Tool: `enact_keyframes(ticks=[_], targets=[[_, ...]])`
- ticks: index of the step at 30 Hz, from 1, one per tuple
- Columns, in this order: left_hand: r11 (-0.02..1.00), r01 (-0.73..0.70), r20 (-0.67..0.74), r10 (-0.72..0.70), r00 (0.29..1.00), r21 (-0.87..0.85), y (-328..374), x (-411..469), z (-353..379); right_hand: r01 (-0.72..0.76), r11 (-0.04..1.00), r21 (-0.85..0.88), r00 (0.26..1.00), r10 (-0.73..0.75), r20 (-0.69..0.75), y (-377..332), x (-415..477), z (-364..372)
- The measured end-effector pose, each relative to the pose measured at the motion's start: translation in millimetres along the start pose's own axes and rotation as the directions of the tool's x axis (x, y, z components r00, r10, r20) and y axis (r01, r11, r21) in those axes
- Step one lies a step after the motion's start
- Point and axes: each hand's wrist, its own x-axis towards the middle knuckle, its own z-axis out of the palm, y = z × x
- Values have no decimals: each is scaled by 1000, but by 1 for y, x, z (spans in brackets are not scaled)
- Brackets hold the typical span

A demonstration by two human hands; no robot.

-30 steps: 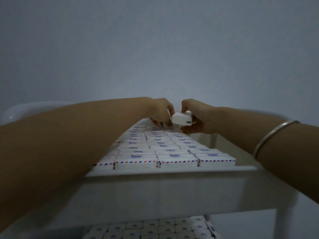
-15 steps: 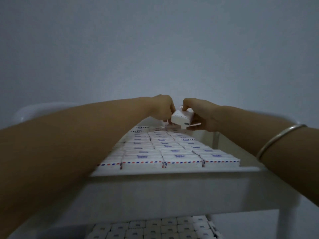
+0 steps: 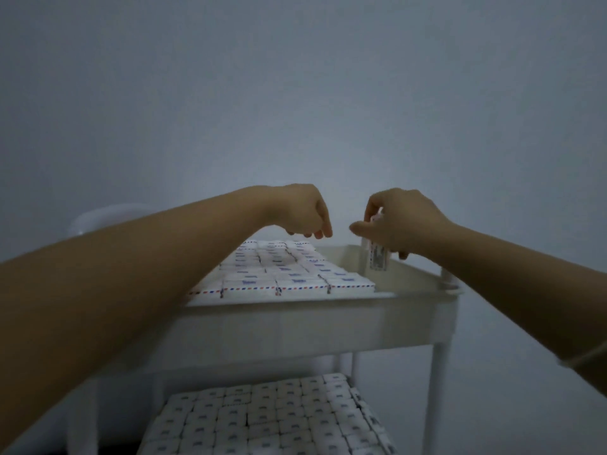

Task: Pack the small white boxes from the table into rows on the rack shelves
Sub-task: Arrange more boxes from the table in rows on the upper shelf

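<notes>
The right hand (image 3: 405,221) is gripping one white box (image 3: 377,259) (standing upright) over the top shelf (image 3: 328,323); the left hand (image 3: 300,210) is hovering released, holding nothing.

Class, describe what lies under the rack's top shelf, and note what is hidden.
Under the top shelf, small white boxes lie in packed rows. They cover whatever they rest on; the nearest rows run past the picture's bottom edge.
</notes>
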Motion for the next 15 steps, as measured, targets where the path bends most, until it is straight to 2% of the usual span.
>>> enact_keyframes(ticks=[3,5,7,9,12,15], targets=[[996,-92,49,92,995,-3,21,-27,10,-65,996,-63,992,72,103,1,-26,-1],[992,-120,63,117,991,49,28,-43,18,-124,992,4,970,120,213,1,-35,-5],[987,-130,59,125,990,94,31,-55,23,-240,960,147,907,167,387,0,-41,-17],[987,-129,77,122,990,97,29,-64,26,-314,922,226,831,152,535,1,-44,-29],[983,-156,68,149,986,102,26,-75,32,-276,943,185,776,105,622,6,-51,-39],[973,-215,-14,217,976,82,27,-82,40,-177,978,112,816,82,572,11,-60,-38]])
